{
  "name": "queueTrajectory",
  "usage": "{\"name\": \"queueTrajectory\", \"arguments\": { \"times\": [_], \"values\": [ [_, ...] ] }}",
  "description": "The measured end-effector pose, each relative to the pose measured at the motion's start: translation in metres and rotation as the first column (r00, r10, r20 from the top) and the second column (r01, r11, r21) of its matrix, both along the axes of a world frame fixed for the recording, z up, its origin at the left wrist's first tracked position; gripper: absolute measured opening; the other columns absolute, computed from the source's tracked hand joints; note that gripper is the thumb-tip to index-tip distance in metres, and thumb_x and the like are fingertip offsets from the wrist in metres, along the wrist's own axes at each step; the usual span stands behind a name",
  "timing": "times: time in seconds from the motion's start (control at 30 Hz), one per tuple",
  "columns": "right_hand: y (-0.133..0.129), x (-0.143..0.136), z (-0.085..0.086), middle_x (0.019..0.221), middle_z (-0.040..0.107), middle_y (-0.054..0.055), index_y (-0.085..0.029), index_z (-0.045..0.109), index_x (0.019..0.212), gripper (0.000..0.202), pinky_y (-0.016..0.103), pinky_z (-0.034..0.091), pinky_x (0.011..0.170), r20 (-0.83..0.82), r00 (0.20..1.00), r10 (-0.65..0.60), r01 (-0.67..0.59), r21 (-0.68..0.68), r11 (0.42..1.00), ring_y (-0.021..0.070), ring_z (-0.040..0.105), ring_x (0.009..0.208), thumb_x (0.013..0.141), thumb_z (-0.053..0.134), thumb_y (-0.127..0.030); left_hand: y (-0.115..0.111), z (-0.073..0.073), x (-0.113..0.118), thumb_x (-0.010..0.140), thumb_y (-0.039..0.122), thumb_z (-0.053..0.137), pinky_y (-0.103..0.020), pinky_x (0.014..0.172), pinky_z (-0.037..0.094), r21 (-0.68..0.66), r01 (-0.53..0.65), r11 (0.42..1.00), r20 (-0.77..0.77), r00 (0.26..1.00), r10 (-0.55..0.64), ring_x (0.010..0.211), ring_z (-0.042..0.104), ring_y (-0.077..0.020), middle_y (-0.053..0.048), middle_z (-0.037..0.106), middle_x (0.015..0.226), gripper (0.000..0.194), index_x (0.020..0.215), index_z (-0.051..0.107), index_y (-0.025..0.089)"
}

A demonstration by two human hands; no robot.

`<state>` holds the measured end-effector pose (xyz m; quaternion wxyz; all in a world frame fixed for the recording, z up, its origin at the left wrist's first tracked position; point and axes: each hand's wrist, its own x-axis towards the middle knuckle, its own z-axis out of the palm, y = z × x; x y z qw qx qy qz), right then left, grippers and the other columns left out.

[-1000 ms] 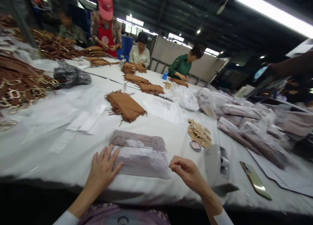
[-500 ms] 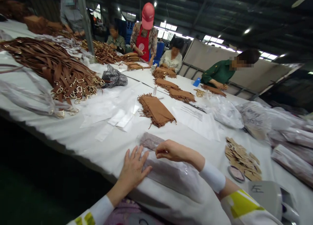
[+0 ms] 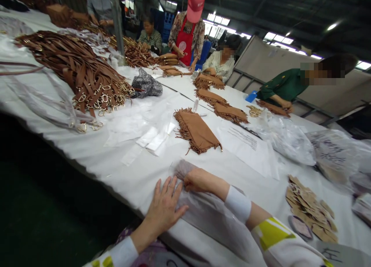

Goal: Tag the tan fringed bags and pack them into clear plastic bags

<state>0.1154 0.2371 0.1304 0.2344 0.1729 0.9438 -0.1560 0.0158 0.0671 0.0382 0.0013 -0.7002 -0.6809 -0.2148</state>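
A long clear plastic bag (image 3: 216,216) with something greyish-mauve in it lies along the near table edge. My left hand (image 3: 164,206) rests on the bag's left side, fingers spread and flat. Curled fingers of my right hand (image 3: 199,180) grip the bag near its far end; the fingertips are partly hidden. Just beyond lies a brown fringed leather piece (image 3: 199,130), flat on the white table cover (image 3: 116,186). Left of it are white folded plastic strips (image 3: 156,141), and a printed sheet (image 3: 246,143) is to its right.
Brown straps with gold clasps (image 3: 95,77) are heaped at the left beside a metal post (image 3: 117,27). Tan pieces (image 3: 308,209) and a round tin (image 3: 300,227) lie at right, near filled plastic bags (image 3: 337,151). Several co-workers sit or stand across the table.
The view has turned, so the table's things sit farther right. My right hand has drawn the bag's plastic, which is now more wrinkled. My left hand stays flat on it.
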Motion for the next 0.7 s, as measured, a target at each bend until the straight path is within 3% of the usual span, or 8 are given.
{"name": "queueTrajectory", "arguments": {
  "times": [0.2,0.3,0.4,0.47,0.53,0.7],
  "values": [
    [0.003,0.001,-0.003,0.06,0.061,-0.001,-0.021,0.072,0.07,0.012,0.026,0.03,0.053,-0.012,1.0,-0.025,0.024,-0.026,0.999,0.0126,0.046,0.055,0.076,0.068,-0.03,0.001,0.002,0.0,0.09,0.055,0.043,-0.056,0.11,0.026,-0.005,0.011,1.0,-0.012,1.0,-0.011,0.134,0.036,-0.032,-0.013,0.042,0.146,0.061,0.14,0.04,0.021],
    [0.006,0.005,-0.004,0.068,0.065,-0.002,-0.023,0.071,0.083,0.012,0.024,0.033,0.056,-0.037,0.997,-0.06,0.059,-0.026,0.998,0.0138,0.053,0.062,0.074,0.07,-0.031,0.002,0.002,0.001,0.089,0.053,0.046,-0.056,0.109,0.028,0.0,0.015,1.0,-0.036,0.999,-0.015,0.134,0.037,-0.0331,-0.014,0.041,0.147,0.061,0.139,0.042,0.02],
    [0.014,0.01,-0.008,0.083,0.068,0.001,-0.023,0.06,0.112,0.052,0.024,0.036,0.059,-0.08,0.988,-0.13,0.132,0.019,0.991,0.018,0.058,0.071,0.066,0.078,-0.039,0.002,0.001,0.002,0.088,0.053,0.047,-0.055,0.11,0.027,0.012,0.006,1.0,-0.04,0.999,-0.005,0.133,0.038,-0.0324,-0.013,0.043,0.146,0.058,0.136,0.045,0.021],
    [0.022,0.014,-0.012,0.085,0.068,0.003,-0.022,0.055,0.117,0.067,0.025,0.038,0.06,-0.114,0.968,-0.224,0.233,0.069,0.97,0.021,0.061,0.074,0.061,0.081,-0.046,0.002,0.0,0.001,0.088,0.052,0.049,-0.054,0.109,0.028,0.029,0.012,1.0,-0.056,0.998,-0.01,0.132,0.04,-0.0323,-0.013,0.044,0.145,0.058,0.136,0.046,0.021],
    [0.029,0.021,-0.013,0.085,0.068,0.005,-0.022,0.055,0.115,0.061,0.026,0.04,0.063,-0.161,0.931,-0.328,0.347,0.113,0.931,0.0224,0.062,0.076,0.064,0.079,-0.048,0.002,-0.002,0.001,0.087,0.052,0.05,-0.054,0.109,0.028,0.046,0.026,0.999,-0.081,0.996,-0.022,0.131,0.041,-0.0328,-0.014,0.044,0.144,0.059,0.137,0.045,0.02],
    [0.025,0.06,-0.005,0.094,0.068,0.009,-0.018,0.052,0.12,0.035,0.029,0.045,0.074,-0.307,0.827,-0.47,0.532,0.158,0.832,0.0213,0.064,0.086,0.09,0.052,-0.036,0.003,-0.003,0.0,0.087,0.054,0.05,-0.053,0.108,0.029,0.054,0.036,0.998,-0.12,0.992,-0.029,0.131,0.04,-0.0317,-0.013,0.044,0.145,0.061,0.137,0.045,0.02]
  ]
}}
